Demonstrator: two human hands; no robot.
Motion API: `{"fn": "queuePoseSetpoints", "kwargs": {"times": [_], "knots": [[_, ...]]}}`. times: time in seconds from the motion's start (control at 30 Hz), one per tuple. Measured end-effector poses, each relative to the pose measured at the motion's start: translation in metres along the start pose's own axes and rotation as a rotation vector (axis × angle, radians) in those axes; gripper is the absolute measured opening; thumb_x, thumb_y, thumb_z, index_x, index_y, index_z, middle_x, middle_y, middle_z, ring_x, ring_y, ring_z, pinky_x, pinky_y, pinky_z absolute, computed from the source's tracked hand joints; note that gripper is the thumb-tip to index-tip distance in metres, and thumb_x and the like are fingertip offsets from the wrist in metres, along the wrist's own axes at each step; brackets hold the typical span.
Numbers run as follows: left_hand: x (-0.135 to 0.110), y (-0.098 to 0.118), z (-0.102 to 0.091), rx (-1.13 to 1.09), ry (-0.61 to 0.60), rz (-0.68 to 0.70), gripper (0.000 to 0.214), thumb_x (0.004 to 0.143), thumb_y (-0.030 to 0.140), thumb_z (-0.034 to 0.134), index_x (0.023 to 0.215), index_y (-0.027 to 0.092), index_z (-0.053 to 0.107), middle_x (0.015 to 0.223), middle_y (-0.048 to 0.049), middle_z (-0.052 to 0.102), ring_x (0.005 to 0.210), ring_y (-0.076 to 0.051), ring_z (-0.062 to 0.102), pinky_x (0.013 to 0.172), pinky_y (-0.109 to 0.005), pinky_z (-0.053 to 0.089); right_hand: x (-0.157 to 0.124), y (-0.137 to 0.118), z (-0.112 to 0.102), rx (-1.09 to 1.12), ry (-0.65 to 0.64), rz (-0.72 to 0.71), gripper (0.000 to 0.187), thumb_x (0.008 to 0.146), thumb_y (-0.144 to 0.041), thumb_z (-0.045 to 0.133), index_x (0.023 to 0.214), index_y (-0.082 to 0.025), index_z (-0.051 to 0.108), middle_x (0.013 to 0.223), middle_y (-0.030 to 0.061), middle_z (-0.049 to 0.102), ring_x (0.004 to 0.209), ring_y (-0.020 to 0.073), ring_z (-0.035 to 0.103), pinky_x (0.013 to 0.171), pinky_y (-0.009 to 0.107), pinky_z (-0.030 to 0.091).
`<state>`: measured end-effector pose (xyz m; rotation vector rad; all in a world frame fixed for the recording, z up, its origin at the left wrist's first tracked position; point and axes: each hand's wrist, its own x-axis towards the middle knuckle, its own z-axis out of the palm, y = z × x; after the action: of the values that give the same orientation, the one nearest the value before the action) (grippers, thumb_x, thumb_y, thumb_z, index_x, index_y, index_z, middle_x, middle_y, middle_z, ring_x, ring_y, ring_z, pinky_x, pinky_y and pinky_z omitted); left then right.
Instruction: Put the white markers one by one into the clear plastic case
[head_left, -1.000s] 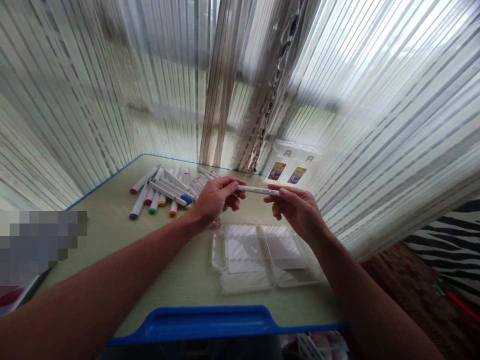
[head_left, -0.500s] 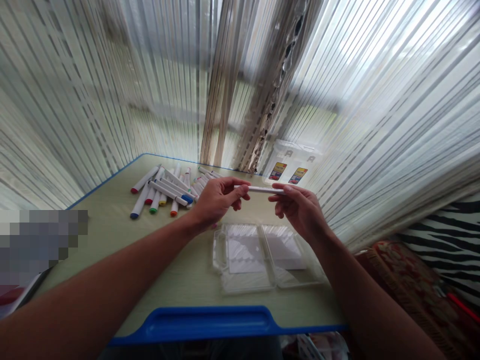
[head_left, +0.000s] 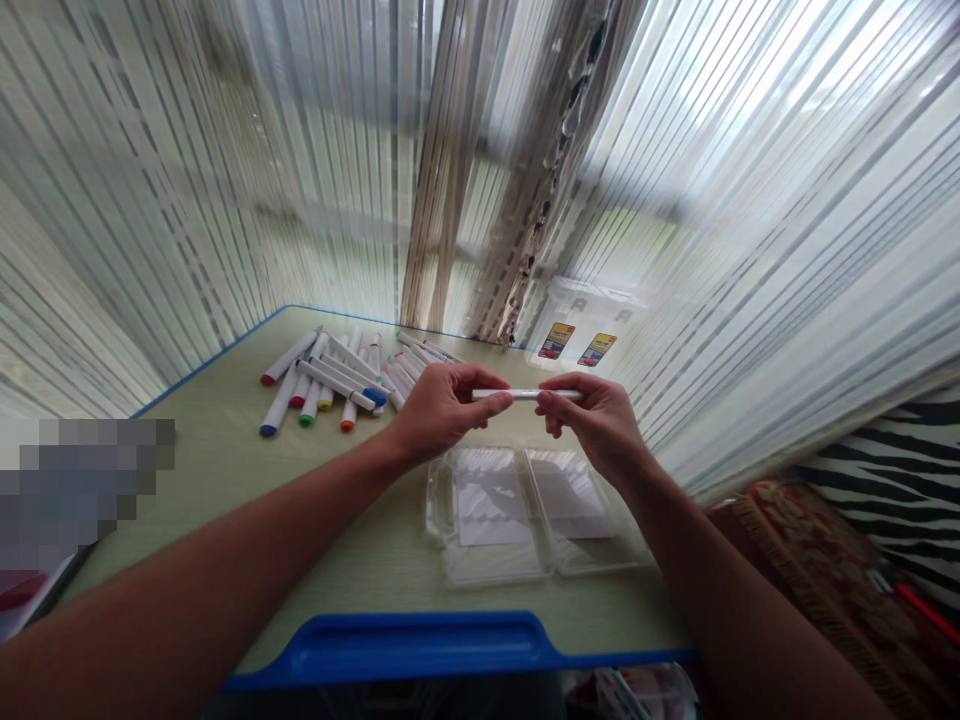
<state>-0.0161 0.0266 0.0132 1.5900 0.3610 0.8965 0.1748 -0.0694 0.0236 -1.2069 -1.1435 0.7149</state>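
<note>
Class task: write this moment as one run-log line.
left hand: grips white pen | right hand: grips same pen | markers: piled on table | clear plastic case: on table

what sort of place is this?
Probably a room in a home, by a window: daylight comes through a sheer striped curtain behind a blue-edged table, with loose markers lying on it.

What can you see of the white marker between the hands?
The white marker is a slim, straight stick, smooth and plastic-looking. It is held roughly level, running left to right, pinched by the left grip towards one end and the right grip towards the other. A short middle stretch shows bare; the rest is partly hidden, so I cannot make out a cap or tip. It appears raised above the table.
</note>
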Motion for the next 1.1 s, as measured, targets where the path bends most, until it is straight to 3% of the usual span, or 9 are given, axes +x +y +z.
{"fn": "queuePoseSetpoints", "kwargs": {"times": [0.27,0.73,0.97,1.1], "knots": [[-0.0028,-0.0018,0.0026,0.062,-0.031,0.008,0.033,0.077,0.036,0.083,0.095,0.009,0.076,0.073,-0.0042,0.069,0.056,-0.009,0.056,0.051,-0.021,0.046,-0.0026,0.0000,0.0004,-0.117,-0.012,0.003,0.033,0.059,-0.036,0.096,0.075,-0.016,0.074,0.051,-0.0009,0.064,0.042,0.0114,0.056,0.040,0.022,0.043],[-0.0043,-0.0021,0.0052,0.054,-0.051,0.003,0.037,0.074,0.038,0.086,0.094,0.008,0.076,0.078,-0.0076,0.072,0.057,-0.009,0.058,0.051,-0.020,0.047,-0.0053,-0.0054,0.0061,-0.201,0.016,-0.012,0.041,0.051,-0.043,0.097,0.071,-0.015,0.076,0.053,0.0002,0.063,0.043,0.0098,0.052,0.039,0.021,0.038],[-0.0028,0.0010,0.0035,0.103,-0.045,-0.005,0.031,0.080,0.031,0.080,0.099,0.007,0.078,0.064,-0.0043,0.069,0.053,-0.009,0.060,0.050,-0.019,0.047,-0.0027,0.0013,0.0015,-0.117,-0.006,-0.007,0.031,0.059,-0.034,0.095,0.075,-0.016,0.076,0.047,-0.0028,0.059,0.040,0.0086,0.051,0.039,0.020,0.035],[-0.0010,0.0024,0.0029,0.031,-0.021,-0.026,0.029,0.084,0.025,0.075,0.105,0.005,0.077,0.077,-0.0082,0.075,0.054,-0.008,0.061,0.053,-0.020,0.052,-0.0003,0.0027,-0.0010,-0.022,-0.033,0.022,0.024,0.067,-0.032,0.092,0.078,-0.016,0.078,0.055,-0.0002,0.065,0.042,0.0083,0.054,0.041,0.020,0.039]]}}
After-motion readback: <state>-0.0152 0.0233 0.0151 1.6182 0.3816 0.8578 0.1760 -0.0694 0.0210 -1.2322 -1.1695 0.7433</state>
